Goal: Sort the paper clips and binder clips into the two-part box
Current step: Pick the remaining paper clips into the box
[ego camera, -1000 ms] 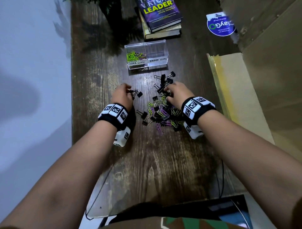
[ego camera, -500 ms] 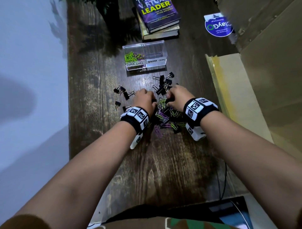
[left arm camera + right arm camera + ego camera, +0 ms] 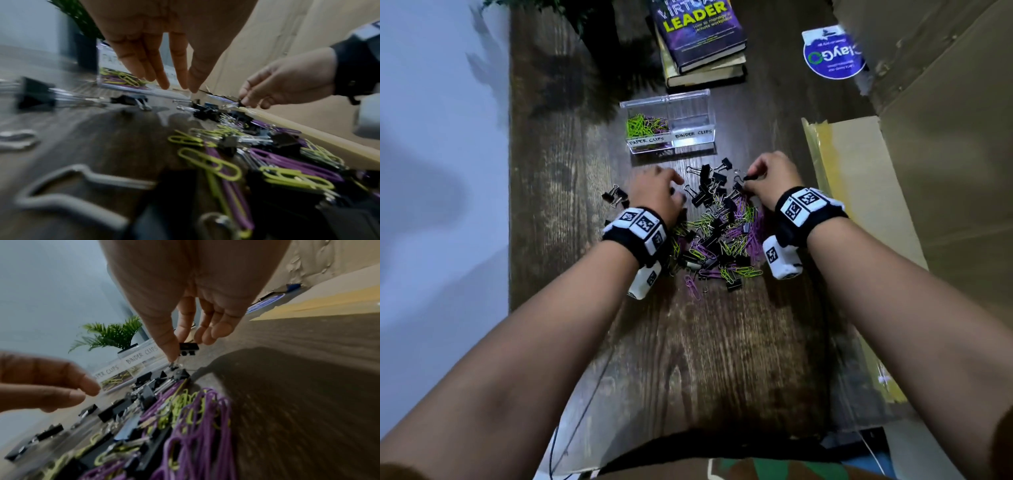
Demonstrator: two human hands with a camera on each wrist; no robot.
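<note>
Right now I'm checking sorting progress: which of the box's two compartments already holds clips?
The compartment labelled PAPER CLIPS, on the left of the clear two-part box: green and purple paper clips lie in it, while the BINDER CLIPS compartment looks empty.

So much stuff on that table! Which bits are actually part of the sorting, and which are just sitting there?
Part of the job:
- two-part box, paper clips already in its left half
- mixed pile of clips
- small black binder clip, pinched by the right hand
- left hand, holding nothing

Just lying about:
- stacked books
- potted plant
- round blue sticker
- cardboard
</note>
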